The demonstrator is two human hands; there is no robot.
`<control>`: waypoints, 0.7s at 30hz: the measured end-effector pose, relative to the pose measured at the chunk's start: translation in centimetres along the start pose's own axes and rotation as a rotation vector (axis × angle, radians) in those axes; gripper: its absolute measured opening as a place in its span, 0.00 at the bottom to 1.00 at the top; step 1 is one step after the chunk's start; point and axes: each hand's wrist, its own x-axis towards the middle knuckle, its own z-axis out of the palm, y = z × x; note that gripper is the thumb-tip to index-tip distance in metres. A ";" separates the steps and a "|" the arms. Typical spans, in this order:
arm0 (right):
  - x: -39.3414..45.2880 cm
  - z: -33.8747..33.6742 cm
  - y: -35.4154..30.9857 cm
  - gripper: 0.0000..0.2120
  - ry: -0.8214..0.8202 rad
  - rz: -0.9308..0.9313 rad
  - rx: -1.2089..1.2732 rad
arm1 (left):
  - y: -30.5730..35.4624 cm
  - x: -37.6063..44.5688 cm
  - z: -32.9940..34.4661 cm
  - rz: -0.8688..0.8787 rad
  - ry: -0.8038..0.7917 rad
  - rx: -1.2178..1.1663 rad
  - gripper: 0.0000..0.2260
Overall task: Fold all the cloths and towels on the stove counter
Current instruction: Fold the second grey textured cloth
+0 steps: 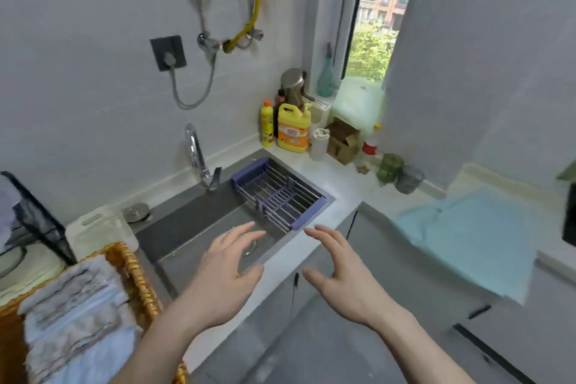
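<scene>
A light blue cloth [473,237] lies spread over the counter at the right, one edge hanging past the front. A wicker basket [137,271] at the lower left holds folded grey and pale blue towels [74,315]. My left hand [224,274] hovers over the sink's front edge, fingers spread and holding nothing. My right hand [339,271] is beside it, above the counter edge, fingers loosely bent and empty. Both hands are apart from the blue cloth and from the basket.
A steel sink [199,227] with a tap [199,159] and a purple drain rack [280,193] sits ahead. Detergent bottles [293,131], a cardboard box [343,140] and jars [389,168] crowd the back corner by the window. A white cutting board [99,234] lies left of the sink.
</scene>
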 end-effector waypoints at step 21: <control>-26.4 -25.4 25.5 0.27 0.672 0.489 0.107 | 35.5 10.4 27.4 0.686 -0.453 0.031 0.23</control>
